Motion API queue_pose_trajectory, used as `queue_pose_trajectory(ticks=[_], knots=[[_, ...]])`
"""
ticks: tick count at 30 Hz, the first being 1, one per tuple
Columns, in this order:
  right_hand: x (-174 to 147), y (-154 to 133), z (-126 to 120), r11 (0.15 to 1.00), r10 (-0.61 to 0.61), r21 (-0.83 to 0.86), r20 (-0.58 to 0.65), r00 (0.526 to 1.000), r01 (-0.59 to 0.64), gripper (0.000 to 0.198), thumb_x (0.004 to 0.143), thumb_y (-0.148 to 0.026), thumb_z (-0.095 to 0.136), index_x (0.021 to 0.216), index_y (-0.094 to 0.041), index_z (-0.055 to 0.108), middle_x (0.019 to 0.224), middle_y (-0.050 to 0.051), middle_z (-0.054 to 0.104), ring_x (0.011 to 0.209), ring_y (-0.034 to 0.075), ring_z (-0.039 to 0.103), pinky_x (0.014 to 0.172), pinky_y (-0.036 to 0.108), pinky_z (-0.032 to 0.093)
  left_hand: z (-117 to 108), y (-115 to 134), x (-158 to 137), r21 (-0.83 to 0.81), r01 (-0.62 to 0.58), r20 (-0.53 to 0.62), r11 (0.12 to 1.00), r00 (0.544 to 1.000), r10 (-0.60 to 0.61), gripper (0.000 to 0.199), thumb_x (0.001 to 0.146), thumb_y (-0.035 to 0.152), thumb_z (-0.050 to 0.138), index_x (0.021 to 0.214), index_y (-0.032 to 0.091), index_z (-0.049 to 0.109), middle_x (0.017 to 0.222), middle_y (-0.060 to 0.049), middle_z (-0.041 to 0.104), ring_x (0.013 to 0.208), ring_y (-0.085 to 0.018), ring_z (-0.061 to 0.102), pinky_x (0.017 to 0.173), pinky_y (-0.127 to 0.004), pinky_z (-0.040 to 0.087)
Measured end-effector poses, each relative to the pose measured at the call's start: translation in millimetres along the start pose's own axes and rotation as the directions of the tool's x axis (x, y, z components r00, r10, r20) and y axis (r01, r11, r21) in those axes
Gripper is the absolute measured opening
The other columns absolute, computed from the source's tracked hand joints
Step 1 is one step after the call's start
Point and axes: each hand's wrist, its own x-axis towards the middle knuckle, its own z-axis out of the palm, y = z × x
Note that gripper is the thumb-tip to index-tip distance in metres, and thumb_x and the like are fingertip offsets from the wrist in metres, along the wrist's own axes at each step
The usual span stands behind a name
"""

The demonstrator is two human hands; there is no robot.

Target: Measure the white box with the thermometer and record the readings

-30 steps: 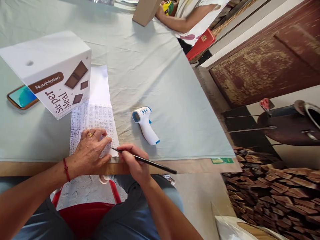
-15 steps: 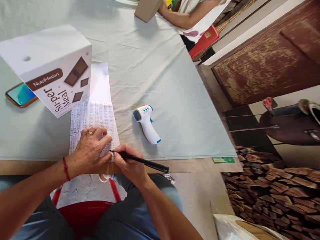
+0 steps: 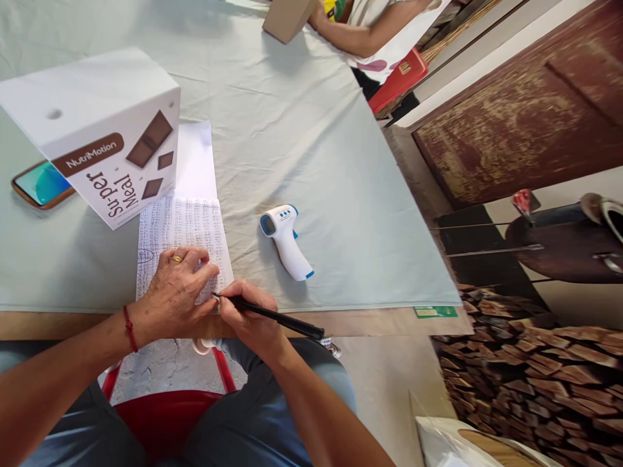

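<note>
My right hand (image 3: 253, 321) is closed around a black pen (image 3: 292, 322). The pen's tip touches or nearly touches the lower right part of a notebook (image 3: 187, 220) whose page is filled with dense handwriting. On that page lies my left hand (image 3: 178, 285), palm down, its fingers apart and slightly bent, covering part of the writing. An oval drawn in ink circles some writing near the page's left edge. To the right of the notebook rests a white and blue infrared thermometer (image 3: 288, 243).
A white NutriMotion box (image 3: 92, 84) stands at left, overlapping the notebook's upper page and a phone (image 3: 41, 186). Across the cloth-covered table (image 3: 350, 259), another person's arm (image 3: 360, 39) is beside a brown carton (image 3: 287, 18). Stacked firewood (image 3: 540, 383) lies at lower right.
The pen's rear end has shifted slightly left and toward me, with a tiny movement of my right hand. My left hand stays in place on the page.
</note>
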Motion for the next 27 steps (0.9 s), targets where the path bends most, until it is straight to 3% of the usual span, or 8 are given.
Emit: queue_pose_trajectory(ticks=[27], knots=[[0.6,-0.2,-1.5,0.999,0.0,-0.043,0.01,1.0,0.001,0.014,0.079,-0.013,0.052,0.068,-0.021,0.053,0.058,-0.005,0.05,0.051,0.009,0.045,0.052,0.022,0.042,1.6,-2.0,0.1,-0.02,-0.014,-0.027,1.0,1.0,0.013,0.022,0.087,0.03,0.064,0.104,0.017,0.065,0.119,-0.013,0.059,0.113,-0.032,0.053,0.101,-0.054,0.036]])
